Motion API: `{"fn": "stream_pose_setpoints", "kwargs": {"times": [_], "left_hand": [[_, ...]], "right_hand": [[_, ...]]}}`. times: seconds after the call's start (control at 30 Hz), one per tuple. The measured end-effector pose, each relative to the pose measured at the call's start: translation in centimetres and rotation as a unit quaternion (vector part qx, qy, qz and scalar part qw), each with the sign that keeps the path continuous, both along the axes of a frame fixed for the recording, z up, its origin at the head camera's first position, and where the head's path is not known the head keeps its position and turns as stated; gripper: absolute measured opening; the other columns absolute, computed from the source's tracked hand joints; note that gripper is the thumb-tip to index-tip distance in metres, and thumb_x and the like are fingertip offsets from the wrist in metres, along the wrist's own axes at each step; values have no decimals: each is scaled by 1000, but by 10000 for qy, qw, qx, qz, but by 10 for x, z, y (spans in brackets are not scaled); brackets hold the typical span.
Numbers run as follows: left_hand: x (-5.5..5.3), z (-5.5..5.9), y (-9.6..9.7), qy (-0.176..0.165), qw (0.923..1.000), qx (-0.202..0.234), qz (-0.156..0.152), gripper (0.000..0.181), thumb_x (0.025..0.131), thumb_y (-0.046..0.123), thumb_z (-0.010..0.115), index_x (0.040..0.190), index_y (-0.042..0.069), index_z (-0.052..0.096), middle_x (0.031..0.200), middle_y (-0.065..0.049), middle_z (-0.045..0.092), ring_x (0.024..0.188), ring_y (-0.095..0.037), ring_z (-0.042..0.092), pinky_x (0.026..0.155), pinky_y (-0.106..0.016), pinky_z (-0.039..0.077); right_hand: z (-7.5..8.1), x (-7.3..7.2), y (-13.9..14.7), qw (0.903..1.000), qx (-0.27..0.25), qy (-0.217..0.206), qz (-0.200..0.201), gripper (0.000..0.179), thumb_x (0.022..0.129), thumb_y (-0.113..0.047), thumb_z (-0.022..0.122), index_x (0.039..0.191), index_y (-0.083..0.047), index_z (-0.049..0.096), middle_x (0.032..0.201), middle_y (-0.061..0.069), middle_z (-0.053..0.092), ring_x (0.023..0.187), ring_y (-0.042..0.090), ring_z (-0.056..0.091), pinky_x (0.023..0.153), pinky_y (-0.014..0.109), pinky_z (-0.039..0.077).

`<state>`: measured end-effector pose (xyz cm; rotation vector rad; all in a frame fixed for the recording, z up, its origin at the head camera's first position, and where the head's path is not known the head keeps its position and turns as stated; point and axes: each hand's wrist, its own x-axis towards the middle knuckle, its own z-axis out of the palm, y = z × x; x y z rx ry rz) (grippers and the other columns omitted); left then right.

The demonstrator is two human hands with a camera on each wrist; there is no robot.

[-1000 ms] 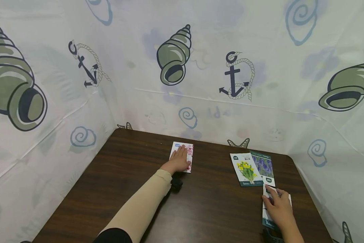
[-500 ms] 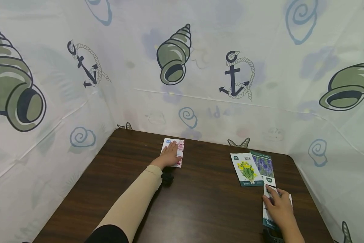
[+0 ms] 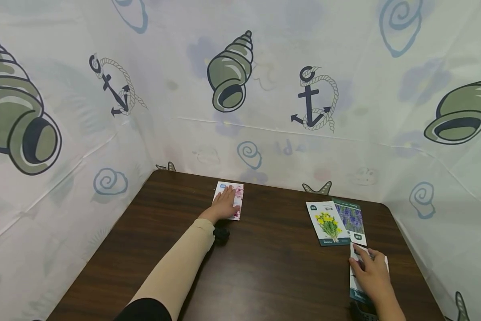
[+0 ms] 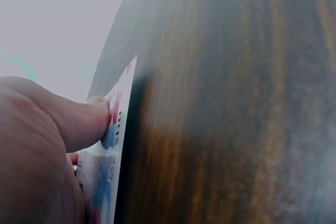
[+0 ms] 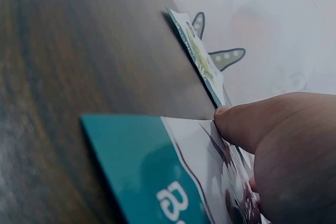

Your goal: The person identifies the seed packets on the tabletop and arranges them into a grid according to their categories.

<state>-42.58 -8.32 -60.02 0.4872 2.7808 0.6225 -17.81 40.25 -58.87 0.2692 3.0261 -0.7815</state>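
My left hand (image 3: 223, 206) lies flat with straight fingers on a white seed packet with pink blossoms (image 3: 238, 195), near the table's back edge. In the left wrist view its thumb (image 4: 86, 124) presses on the packet's face by one edge. On the right, my right hand (image 3: 370, 272) rests over another flower seed packet (image 3: 357, 287), white with a teal bottom band, fingers spread and lightly bent. Its thumb (image 5: 241, 127) touches that packet's edge in the right wrist view. The hand covers much of the picture.
Beyond the right hand lies a packet with yellow flowers (image 3: 326, 223), overlapping a packet with purple flowers (image 3: 350, 218). All lie on a dark wooden table (image 3: 272, 267). A pale printed curtain (image 3: 272, 156) surrounds its back and sides.
My left hand has slid the pink-blossom packet left and slightly back across the table, then stopped. The right hand stays in place on its packet.
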Motion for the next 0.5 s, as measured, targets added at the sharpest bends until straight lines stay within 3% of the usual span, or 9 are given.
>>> {"fn": "stream_pose_setpoints", "kwargs": {"times": [0.3,0.5], "left_hand": [[14,13,-2,35,10000,79,-45,79,104,37,48,163,3,9,172,-13,-5,160,-29,-8,128,-51,-5],[10,10,-2,-23,10000,55,-71,81,104,43,46,164,7,5,172,-10,-8,160,-26,-10,128,-50,-6]], "right_hand": [[-1,2,-4,9998,-175,-94,-79,65,104,-48,49,155,-8,38,150,42,17,133,65,22,97,77,32],[0,5,-5,9987,-375,-266,-217,63,105,-42,47,157,-8,35,153,41,13,136,64,19,100,77,31]]}}
